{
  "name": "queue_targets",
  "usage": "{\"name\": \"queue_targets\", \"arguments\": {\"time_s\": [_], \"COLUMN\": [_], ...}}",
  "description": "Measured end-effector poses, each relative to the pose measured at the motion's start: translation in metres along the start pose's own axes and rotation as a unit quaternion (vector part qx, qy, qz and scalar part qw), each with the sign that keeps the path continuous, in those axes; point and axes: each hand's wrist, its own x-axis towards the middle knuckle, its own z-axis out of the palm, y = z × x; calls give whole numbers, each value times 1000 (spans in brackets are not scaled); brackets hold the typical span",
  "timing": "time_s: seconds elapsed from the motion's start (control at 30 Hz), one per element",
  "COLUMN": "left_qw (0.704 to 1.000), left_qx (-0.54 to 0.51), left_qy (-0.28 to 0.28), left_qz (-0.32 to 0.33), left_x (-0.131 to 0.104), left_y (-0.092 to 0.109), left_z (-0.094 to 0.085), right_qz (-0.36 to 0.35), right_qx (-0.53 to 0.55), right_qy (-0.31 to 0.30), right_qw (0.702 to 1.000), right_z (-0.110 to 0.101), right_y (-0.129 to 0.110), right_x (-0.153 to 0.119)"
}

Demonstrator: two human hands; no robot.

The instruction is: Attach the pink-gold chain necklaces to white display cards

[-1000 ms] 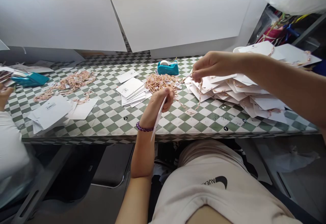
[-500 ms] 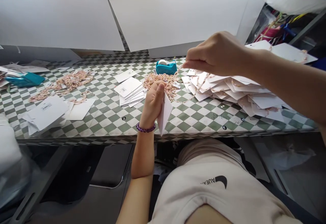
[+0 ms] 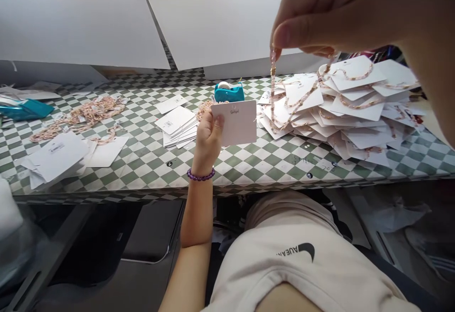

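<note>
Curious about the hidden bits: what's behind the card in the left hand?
Part of a bead pile and a teal tape dispenser show beyond the card; whatever it covers is hidden.

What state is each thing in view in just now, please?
Left hand: closed on the printed card
Printed card: held up, printing facing the camera
Right hand: raised, pinching the beaded strand
Beaded strand: hanging down
Purple bracelet: worn
Middle tape dispenser: upright, roll loaded
Left bead heap: tangled
White card stack: loosely fanned
Carded strands: piled unevenly
</note>
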Motion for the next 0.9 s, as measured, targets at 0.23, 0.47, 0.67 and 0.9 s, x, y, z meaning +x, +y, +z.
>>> {"name": "queue_targets", "arguments": {"time_s": [0.23,0.47,0.67,0.9], "left_qw": [992,966,965,976], "left_qx": [-115,-213,-200,-171], "left_qy": [-22,-74,-122,-90], "left_qz": [-49,-124,-122,-100], "left_x": [-5,-10,-11,-13], "left_y": [2,18,13,13], "left_z": [20,31,31,36], "right_qz": [-96,-108,-51,12], "right_qx": [109,120,105,135], "right_qy": [-77,-131,-155,-156], "right_qw": [986,978,981,978], "right_z": [12,60,68,84], "right_y": [26,58,76,87], "right_x": [24,75,82,73]}}
